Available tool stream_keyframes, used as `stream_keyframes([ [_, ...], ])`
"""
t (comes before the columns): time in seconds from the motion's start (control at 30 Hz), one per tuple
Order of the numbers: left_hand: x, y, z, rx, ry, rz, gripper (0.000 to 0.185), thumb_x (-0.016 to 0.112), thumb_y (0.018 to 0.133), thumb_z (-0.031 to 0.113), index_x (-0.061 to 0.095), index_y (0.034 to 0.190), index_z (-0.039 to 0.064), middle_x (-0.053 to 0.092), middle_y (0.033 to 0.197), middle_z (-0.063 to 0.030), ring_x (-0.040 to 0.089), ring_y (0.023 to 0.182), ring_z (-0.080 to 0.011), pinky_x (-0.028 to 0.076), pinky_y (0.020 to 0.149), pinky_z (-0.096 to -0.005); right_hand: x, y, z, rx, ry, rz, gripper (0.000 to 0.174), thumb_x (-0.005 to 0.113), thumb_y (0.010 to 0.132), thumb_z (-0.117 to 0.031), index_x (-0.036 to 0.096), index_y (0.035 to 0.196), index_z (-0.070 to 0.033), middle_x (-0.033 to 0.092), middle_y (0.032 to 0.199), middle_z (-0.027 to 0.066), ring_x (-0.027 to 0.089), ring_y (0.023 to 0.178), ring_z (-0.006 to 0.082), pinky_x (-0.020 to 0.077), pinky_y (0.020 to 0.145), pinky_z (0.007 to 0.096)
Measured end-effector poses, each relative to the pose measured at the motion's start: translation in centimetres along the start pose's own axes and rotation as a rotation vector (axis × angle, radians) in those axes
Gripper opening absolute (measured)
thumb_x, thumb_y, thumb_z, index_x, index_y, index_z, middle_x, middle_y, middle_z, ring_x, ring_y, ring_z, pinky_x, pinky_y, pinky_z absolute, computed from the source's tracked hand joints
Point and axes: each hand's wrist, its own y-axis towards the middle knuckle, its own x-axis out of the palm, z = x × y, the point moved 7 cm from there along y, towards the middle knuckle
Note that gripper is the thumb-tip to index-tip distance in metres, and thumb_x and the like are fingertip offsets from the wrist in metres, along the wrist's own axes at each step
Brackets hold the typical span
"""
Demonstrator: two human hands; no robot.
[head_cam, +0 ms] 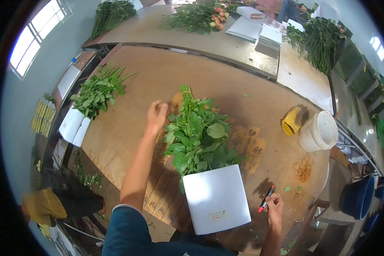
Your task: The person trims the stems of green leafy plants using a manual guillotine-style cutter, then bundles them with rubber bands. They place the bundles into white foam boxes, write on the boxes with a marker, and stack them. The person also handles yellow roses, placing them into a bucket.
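A bunch of leafy green stems [195, 134] lies on the brown table before me, its stem ends tied and pointing away from me. White corrugated wrapping [216, 198] covers the near end and hides the flower heads; a small printed label sits on it. Left of the stems, my left hand [156, 116] hovers over or rests on the table with curled fingers; whether anything is inside them is hidden. My right hand [274, 204], to the right of the wrapping, grips a black and red marker pen [266, 199] between thumb and fingers.
Another wrapped bunch [96, 92] lies at the table's left edge. To the right stand a white bucket [318, 131] and a yellow object [291, 121], with rubber bands [303, 169] nearby. Handwritten numbers and lines mark the table [121, 153]. Another person [60, 204] is at lower left.
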Motion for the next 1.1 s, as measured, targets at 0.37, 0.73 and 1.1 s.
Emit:
stream_keyframes([
  [0.37, 0.8, -30.4, 11.4, 0.236, 0.326, -0.197, 0.04, 0.064, 0.092, 0.016, 0.057, 0.129, 0.001, 0.056, 0.133, -0.0217, 0.053, 0.124, -0.0354, 0.04, 0.106, -0.0432, 4.2, -5.4, -5.1, -0.143, 0.378, -0.268, 0.017, 0.066, 0.095, -0.014, 0.063, 0.109, -0.005, 0.067, 0.096, 0.0049, 0.061, 0.075, 0.0095, 0.0486, 0.063, 0.0231],
  [0.73, 6.1, -34.5, 9.7, 0.193, 0.689, -0.276, 0.057, 0.055, 0.096, 0.039, 0.049, 0.142, 0.006, 0.032, 0.154, -0.0243, 0.022, 0.146, -0.0417, 0.026, 0.111, -0.0625, 11.1, -9.5, -6.1, -0.427, -0.088, -0.532, 0.019, 0.068, 0.092, -0.013, 0.066, 0.101, 0.003, 0.069, 0.086, 0.0093, 0.064, 0.073, 0.0113, 0.0519, 0.065, 0.0241],
  [1.1, 6.3, -34.6, 9.6, 0.185, 0.734, -0.227, 0.058, 0.059, 0.094, 0.043, 0.052, 0.14, 0.009, 0.035, 0.153, -0.0229, 0.026, 0.145, -0.0408, 0.027, 0.112, -0.0593, 12.4, -8.8, -4.0, -0.398, -0.209, -0.373, 0.019, 0.068, 0.092, -0.013, 0.069, 0.098, 0.005, 0.069, 0.077, 0.007, 0.064, 0.066, 0.0101, 0.0525, 0.059, 0.0242],
])
